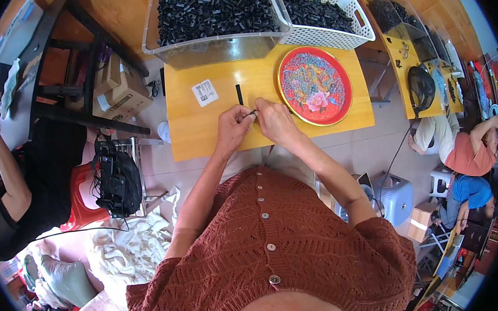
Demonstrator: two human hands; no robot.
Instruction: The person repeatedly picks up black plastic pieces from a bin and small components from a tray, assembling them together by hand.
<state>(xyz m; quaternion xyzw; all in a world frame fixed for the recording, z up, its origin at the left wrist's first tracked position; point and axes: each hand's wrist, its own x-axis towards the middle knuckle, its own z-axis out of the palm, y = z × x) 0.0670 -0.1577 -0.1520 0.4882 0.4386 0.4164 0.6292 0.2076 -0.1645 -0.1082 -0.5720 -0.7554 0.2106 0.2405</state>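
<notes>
My left hand [235, 125] and my right hand [275, 121] meet over the front part of a yellow table [198, 134]. Between their pinched fingertips is a small black part [253, 112], mostly hidden by the fingers. Just beyond my left hand lies a short black strip [239, 94] on the tabletop. To the right of my right hand sits a round red tray [337, 107] with a flower pattern and a gold rim. Many tiny metallic pieces [308, 72] are spread over it. A white printed label [205, 93] lies left of the strip.
A clear plastic bin [222, 43] full of small black parts stands at the table's back, beside a white perforated basket [328, 40] of similar parts. People sit at both sides. A dark wooden frame [91, 73] and cardboard boxes [122, 93] are at left; a grey stool [394, 199] is at right.
</notes>
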